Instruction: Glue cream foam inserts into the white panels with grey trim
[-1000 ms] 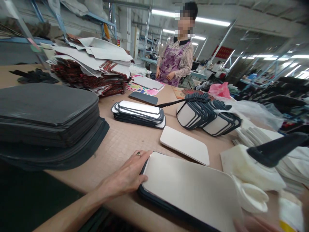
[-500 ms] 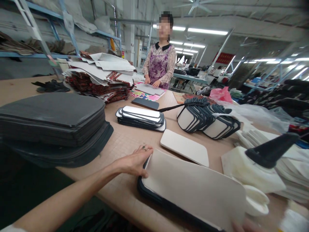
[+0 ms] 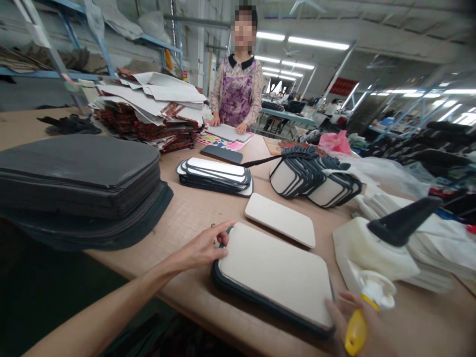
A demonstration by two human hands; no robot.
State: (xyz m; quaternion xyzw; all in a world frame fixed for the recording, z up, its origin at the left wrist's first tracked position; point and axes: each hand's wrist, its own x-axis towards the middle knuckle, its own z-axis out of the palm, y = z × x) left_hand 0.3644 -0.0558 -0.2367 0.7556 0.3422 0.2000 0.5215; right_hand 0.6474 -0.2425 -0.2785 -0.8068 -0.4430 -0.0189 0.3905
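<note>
A beige rounded panel (image 3: 277, 272) lies on top of a stack of dark-edged panels (image 3: 256, 302) near the front edge of the table. At its left end my left hand (image 3: 208, 245) grips the edge, thumb low and index finger stretched along the far corner. My right hand (image 3: 338, 310), blurred, has its fingertips at the right end of the same panel. A yellow-handled brush (image 3: 357, 329) sits in that hand, its white head overlapping a white scoop-like cup (image 3: 388, 292). A second beige panel (image 3: 280, 220) lies just behind the stack.
A white jug with a black spout (image 3: 375, 253) stands at right. Thick dark sheets (image 3: 78, 168) are piled at left. Trimmed panels (image 3: 215, 173) and a tied bundle (image 3: 297, 176) lie farther back. Across the table, a person (image 3: 238, 94) rests both hands on grey sheets (image 3: 226, 133).
The beige panel's right end has come down flush on the stack. My right hand has come up into view with the brush. My left hand stays at the left end, fingers more curled.
</note>
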